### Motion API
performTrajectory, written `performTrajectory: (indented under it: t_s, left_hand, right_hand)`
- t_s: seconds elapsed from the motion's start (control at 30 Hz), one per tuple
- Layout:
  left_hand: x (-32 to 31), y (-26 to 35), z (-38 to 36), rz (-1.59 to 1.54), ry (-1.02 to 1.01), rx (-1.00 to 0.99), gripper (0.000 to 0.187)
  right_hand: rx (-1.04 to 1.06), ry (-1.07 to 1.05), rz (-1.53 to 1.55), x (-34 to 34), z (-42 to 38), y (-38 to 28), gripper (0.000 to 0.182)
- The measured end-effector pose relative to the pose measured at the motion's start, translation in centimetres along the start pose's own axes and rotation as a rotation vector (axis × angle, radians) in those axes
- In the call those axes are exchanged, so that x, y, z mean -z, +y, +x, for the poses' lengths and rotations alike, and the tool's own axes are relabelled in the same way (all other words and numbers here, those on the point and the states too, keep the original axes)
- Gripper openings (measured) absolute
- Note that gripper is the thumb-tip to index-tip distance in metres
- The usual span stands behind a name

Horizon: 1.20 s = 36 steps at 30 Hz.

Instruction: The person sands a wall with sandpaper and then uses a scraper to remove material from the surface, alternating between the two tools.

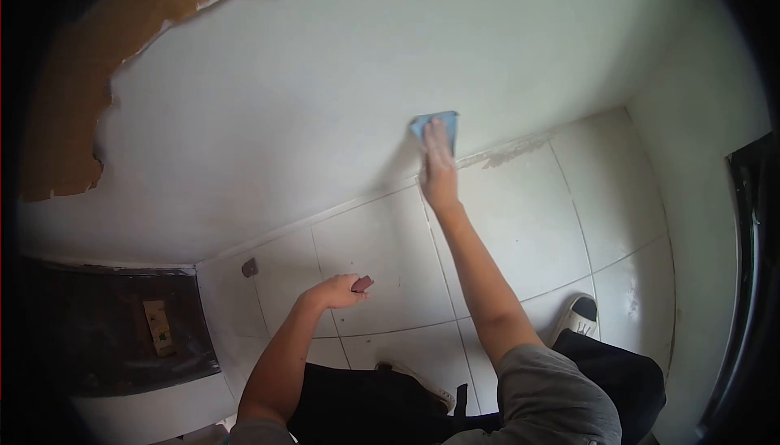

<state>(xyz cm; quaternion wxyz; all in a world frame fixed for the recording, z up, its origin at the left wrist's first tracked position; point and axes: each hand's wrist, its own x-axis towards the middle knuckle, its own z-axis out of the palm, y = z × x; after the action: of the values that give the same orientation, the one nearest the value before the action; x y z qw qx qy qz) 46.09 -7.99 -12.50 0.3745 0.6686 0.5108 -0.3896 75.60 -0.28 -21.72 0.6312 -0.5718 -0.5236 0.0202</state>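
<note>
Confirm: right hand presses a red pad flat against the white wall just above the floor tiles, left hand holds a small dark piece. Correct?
Not quite. In the head view, the pad under the right hand is blue, not red. The rest holds: it is pressed against the white wall just above the floor tiles, and the left hand holds a small dark piece.

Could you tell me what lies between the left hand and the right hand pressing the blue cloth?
In the head view, only bare white floor tile separates the left hand from the right hand on the blue cloth.
</note>
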Motion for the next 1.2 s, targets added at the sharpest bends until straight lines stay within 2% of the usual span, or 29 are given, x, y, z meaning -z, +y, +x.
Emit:
performTrajectory:
  t_s: [0.07,0.1,0.2,0.3,0.4,0.6,0.7,0.8,0.83,0.93,1.07,1.17,1.2]
  left_hand:
    - [0.5,-1.7,-0.1,-0.058,0.002,0.012,0.054]
    - [1.6,-2.0,-0.7,-0.087,0.009,0.028,0.054]
    - [3.6,-4.4,-0.7,-0.087,0.09,0.038,0.054]
    - [5.5,-4.9,-0.5,-0.088,0.141,0.018,0.052]
    - [7.2,-3.2,-2.3,-0.08,0.132,0.045,0.049]
    - [8.9,-3.4,-2.5,-0.009,0.15,0.014,0.048]
    - [8.4,-4.9,-1.3,0.024,0.194,-0.014,0.047]
    - [8.1,-5.3,-0.6,-0.024,0.167,-0.013,0.046]
    - [8.1,-5.4,-0.7,-0.022,0.146,-0.002,0.046]
    - [8.0,-5.8,-1.5,-0.029,0.113,0.026,0.046]
    - [8.5,-6.3,-1.2,-0.04,0.147,-0.005,0.046]
    - [8.6,-5.7,-1.4,-0.046,0.131,0.01,0.047]
    - [8.6,-5.5,-1.7,-0.044,0.123,0.001,0.046]
  right_hand:
    - [-0.244,0.173,-0.006,0.1,-2.4,3.0,0.04]
    - [-0.531,0.189,0.016,0.2,-3.1,3.6,0.036]
    - [-1.066,-0.054,0.028,1.6,-4.2,5.2,0.038]
    - [-0.537,0.314,0.013,0.6,-3.4,2.1,0.042]
    - [-0.57,0.367,0.193,-0.9,-0.3,-3.9,0.047]
    - [-0.914,0.406,0.338,-9.0,-2.7,-4.8,0.049]
    - [-0.891,0.395,0.355,-10.2,-2.8,-5.6,0.049]
    - [-0.677,0.42,0.246,-10.9,-3.3,-7.2,0.048]
    - [-0.833,0.371,0.322,-9.7,-2.9,-8.4,0.048]
    - [-1.116,0.308,0.36,-10.3,-3.8,-6.3,0.048]
    - [-0.6,0.391,0.229,-10.7,-3.7,-7.3,0.048]
    - [-0.912,0.388,0.279,-10.9,-4.5,-5.7,0.048]
    - [-0.842,0.368,0.268,-10.5,-4.3,-6.4,0.047]
